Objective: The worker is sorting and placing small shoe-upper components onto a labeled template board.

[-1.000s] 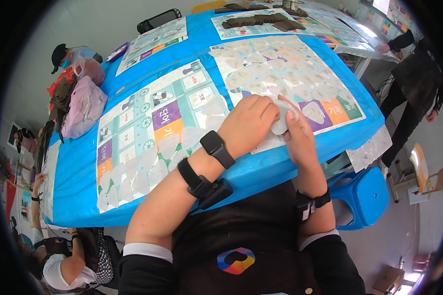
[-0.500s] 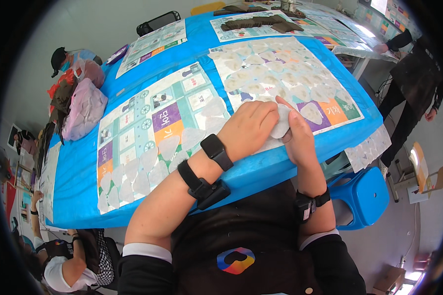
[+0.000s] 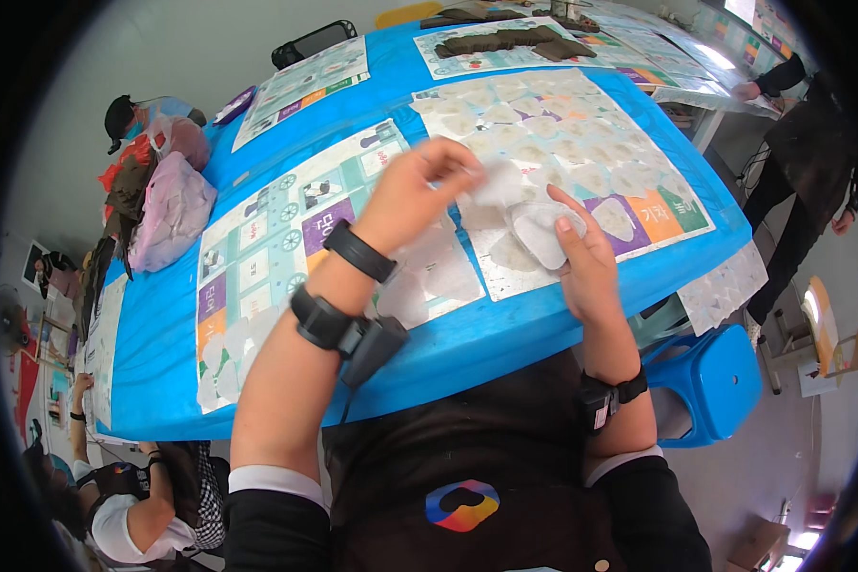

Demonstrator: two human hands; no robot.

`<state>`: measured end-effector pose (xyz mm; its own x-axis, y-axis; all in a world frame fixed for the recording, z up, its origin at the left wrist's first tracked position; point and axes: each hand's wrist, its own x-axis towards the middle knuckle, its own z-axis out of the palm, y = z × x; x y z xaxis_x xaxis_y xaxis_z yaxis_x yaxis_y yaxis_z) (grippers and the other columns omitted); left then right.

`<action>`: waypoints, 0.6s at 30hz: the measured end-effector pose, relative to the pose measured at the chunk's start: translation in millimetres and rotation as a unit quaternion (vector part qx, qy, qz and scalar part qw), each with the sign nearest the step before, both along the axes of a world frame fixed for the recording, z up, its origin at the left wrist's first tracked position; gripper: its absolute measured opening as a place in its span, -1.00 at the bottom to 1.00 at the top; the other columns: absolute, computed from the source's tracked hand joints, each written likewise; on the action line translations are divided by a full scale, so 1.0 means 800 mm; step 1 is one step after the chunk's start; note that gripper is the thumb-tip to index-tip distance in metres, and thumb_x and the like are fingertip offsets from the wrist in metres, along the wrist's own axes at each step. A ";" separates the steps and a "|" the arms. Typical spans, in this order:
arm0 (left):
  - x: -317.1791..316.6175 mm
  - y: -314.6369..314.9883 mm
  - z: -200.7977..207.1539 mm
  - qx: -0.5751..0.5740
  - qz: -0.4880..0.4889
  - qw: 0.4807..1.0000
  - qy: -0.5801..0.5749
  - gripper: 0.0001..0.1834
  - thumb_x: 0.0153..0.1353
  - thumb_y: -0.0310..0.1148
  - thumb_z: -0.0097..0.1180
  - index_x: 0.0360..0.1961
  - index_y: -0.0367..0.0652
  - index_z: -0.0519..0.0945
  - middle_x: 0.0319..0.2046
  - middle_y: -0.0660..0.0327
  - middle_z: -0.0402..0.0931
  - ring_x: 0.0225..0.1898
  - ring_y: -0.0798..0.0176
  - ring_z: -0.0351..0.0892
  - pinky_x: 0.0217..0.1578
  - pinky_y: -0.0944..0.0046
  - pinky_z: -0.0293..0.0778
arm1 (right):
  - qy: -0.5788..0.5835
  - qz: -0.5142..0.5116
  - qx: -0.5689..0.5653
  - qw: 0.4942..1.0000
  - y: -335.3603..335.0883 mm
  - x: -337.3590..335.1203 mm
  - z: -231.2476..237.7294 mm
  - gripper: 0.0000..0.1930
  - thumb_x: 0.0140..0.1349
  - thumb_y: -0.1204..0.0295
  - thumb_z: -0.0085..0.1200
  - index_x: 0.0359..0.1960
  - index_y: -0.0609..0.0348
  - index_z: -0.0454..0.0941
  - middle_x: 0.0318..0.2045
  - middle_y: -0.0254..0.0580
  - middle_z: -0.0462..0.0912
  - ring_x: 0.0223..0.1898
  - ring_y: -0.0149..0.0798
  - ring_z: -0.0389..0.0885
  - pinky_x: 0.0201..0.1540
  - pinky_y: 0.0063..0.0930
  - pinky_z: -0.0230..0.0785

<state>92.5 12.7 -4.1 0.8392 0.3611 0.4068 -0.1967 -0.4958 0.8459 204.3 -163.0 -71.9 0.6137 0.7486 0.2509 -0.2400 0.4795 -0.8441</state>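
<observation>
My right hand (image 3: 589,265) grips a small stack of white rounded fabric pads (image 3: 536,229), its thumb pressed on top. My left hand (image 3: 427,187) is raised to the left of the stack, with fingertips pinching one thin white pad (image 3: 498,184) that is blurred by motion. Beneath my hands lies a printed mat (image 3: 500,284) with rows of whitish pads (image 3: 589,138), many with greyish middles. To the left a second printed mat (image 3: 297,164) bears plain white pads (image 3: 408,294) along its near side, partly hidden by my left arm.
A blue cover (image 3: 391,377) spans the table. Bulging plastic bags (image 3: 172,219) stand at its left edge, near a seated person (image 3: 153,112). Dark folded cloth (image 3: 515,41) lies on a far mat. A blue stool (image 3: 710,391) stands at right; other people are at both sides.
My left hand has drawn away from my right hand, up and to the left, with a pad between its fingers. The right hand still holds the stack, now more exposed.
</observation>
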 end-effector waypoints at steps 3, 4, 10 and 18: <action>-0.020 0.058 0.007 -0.088 0.076 0.993 0.027 -0.87 0.13 -0.38 0.11 -0.33 -0.21 0.51 -0.39 0.30 0.53 -0.32 0.44 0.48 -0.23 0.42 0.39 | -0.018 -0.002 -0.011 1.000 -0.002 0.001 -0.002 -0.59 0.29 0.36 -0.13 0.15 0.21 0.27 -0.08 -0.13 0.46 -0.10 -0.44 0.42 -0.05 -0.65 0.25; -0.030 0.075 0.006 -0.101 0.130 0.985 0.051 -0.84 0.16 -0.35 0.08 -0.28 -0.20 0.51 -0.38 0.31 0.52 -0.32 0.47 0.46 -0.23 0.46 0.37 | -0.015 0.001 -0.008 1.000 -0.002 0.001 -0.003 -0.59 0.29 0.36 -0.13 0.15 0.21 0.27 -0.08 -0.13 0.46 -0.10 -0.44 0.42 -0.05 -0.65 0.25; -0.078 0.133 -0.018 -0.065 0.148 0.951 0.265 -0.86 0.10 -0.40 0.15 -0.35 -0.19 0.47 -0.45 0.35 0.50 -0.40 0.51 0.44 -0.33 0.51 0.35 | -0.032 0.000 -0.026 0.999 -0.004 0.000 -0.003 -0.60 0.28 0.33 -0.12 0.13 0.22 0.30 -0.02 -0.12 0.42 -0.04 -0.42 0.37 0.02 -0.63 0.19; -0.086 0.120 -0.023 -0.128 0.073 0.948 0.281 -0.84 0.05 -0.48 0.18 -0.35 -0.17 0.45 -0.53 0.40 0.45 -0.47 0.54 0.40 -0.41 0.57 0.31 | -0.056 -0.013 -0.023 0.998 -0.003 0.002 -0.003 -0.61 0.29 0.35 -0.12 0.12 0.23 0.30 -0.01 -0.11 0.42 -0.04 -0.40 0.38 0.02 -0.61 0.20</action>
<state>23.5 109.1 -22.3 0.8311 0.5166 -0.2061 0.3755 -0.2479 0.8931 205.9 -165.6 -74.6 0.6029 0.7455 0.2842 -0.1305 0.4436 -0.8867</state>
